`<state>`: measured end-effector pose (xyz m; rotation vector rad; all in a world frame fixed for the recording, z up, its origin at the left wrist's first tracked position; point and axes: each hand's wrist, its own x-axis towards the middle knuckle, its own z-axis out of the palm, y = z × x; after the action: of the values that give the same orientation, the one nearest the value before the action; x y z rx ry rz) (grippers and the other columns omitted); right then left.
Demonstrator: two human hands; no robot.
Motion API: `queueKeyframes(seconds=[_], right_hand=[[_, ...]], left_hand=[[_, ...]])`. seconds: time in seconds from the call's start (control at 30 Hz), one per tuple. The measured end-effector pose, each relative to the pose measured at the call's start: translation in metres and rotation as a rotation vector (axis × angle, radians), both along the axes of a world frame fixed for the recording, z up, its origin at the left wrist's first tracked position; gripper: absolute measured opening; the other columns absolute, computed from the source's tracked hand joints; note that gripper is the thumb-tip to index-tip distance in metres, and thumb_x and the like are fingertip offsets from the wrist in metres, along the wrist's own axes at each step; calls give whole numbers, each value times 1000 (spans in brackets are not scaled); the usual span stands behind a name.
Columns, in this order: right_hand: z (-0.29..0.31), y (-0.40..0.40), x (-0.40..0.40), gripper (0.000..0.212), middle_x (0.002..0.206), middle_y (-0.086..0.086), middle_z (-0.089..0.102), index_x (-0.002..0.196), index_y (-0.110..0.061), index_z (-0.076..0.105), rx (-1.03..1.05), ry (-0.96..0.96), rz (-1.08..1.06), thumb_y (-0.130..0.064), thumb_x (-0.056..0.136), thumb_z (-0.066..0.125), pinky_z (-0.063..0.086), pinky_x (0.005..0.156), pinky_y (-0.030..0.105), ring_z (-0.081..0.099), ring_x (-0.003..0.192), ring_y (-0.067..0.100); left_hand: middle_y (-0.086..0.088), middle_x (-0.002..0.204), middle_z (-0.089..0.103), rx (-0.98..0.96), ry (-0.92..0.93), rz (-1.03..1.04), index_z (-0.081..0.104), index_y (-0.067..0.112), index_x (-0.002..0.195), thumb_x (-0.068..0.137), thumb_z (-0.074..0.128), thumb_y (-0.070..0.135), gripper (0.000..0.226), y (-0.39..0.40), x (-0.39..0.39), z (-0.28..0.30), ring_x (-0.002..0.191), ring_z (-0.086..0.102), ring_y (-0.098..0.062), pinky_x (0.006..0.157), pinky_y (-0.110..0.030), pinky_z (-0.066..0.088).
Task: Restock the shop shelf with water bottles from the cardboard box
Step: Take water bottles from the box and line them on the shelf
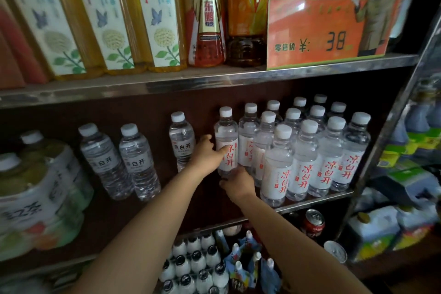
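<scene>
1. Here, at the far left of the middle shelf (317, 200), shrink-wrapped packs of large bottles (35, 193) are seen, and beside them three clear water bottles with grey lettering (136, 162) stand well apart from one another.

2. Next, the left hand (207, 153) is laid against the left flank of the red-lettered water bottle (226, 145); its fingers are stretched along the label and the thumb is raised, so the bottle is steadied rather than clasped.

3. The bottle lies just right of that hand and directly above the right hand (238, 182). Its long axis is upright, tilted slightly, with the white cap pointing up and the label facing outward.

4. The right grip is curled round the bottle's base from below and in front; the weight appears to be carried there, and this hand is judged the nearer for setting it down.

5. To the right, the block of matching red-lettered bottles (310, 157) stands in close rows; the held bottle touches or nearly touches the leftmost of them, which cannot be told apart.

6. The cardboard box is not in view.
</scene>
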<state>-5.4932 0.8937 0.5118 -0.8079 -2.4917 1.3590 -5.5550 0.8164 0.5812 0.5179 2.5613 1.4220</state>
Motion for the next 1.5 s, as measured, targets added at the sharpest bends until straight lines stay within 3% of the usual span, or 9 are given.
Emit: queueKeyframes(seconds=[0.17,0.4,0.63,0.77,0.87,1.0,1.2,1.4,1.5], right_hand=[[17,-11,47,38,110,11,69,113,-8,62,20,45,39,-25,81,73,48,89,32,62,108,26],[34,-25,136,44,103,5,72,115,-11,63,130,40,123,-33,79,75,46,81,23,64,103,18],[24,-56,229,44,112,6,65,118,-14,61,273,-48,253,-35,82,72,51,80,32,62,102,25],[1,-77,269,45,114,10,64,119,-14,58,403,-168,339,-39,83,68,51,83,37,58,108,30],[-21,-91,290,55,126,10,59,131,-13,51,386,-232,383,-38,85,67,50,89,36,56,114,29],[-58,-104,308,48,122,11,61,127,-8,54,317,-328,403,-35,88,66,52,87,38,58,107,28],[-143,-123,328,56,128,5,59,131,-15,53,197,-401,349,-37,83,72,50,91,32,57,115,22],[-268,-157,347,50,120,6,60,127,-15,53,155,-468,362,-34,84,70,45,75,27,59,106,23],[-341,-177,352,43,118,5,60,123,-16,54,169,-513,441,-35,87,64,46,81,31,58,110,26]], left_hand=[[-12,136,51,-125,44,-68,43,7,138,90,61,30,56,-30,43,2,123,52,-23,97,-27,41],[-9,126,61,-357,214,-90,54,10,129,94,55,28,40,-93,126,3,115,57,-21,96,-25,42],[-10,128,59,-663,287,-163,52,11,130,95,49,37,44,-161,219,-20,116,56,-25,97,-36,46],[-8,112,60,-801,204,-195,53,9,126,97,42,42,45,-200,259,-53,103,58,-26,85,-36,49],[-9,127,57,-821,131,-225,50,11,131,97,42,45,49,-225,274,-86,111,56,-26,91,-38,48],[-7,139,50,-816,27,-247,46,14,136,97,44,44,50,-242,289,-128,123,50,-25,96,-33,43],[-5,131,58,-675,-145,-234,50,15,133,91,56,42,50,-252,312,-204,118,56,-21,97,-29,44],[-5,141,48,-644,-316,-246,41,15,141,86,66,36,64,-278,331,-326,126,49,-22,98,-30,42],[-4,141,47,-650,-336,-220,40,14,142,82,72,32,70,-295,338,-393,125,49,-21,98,-30,43]])
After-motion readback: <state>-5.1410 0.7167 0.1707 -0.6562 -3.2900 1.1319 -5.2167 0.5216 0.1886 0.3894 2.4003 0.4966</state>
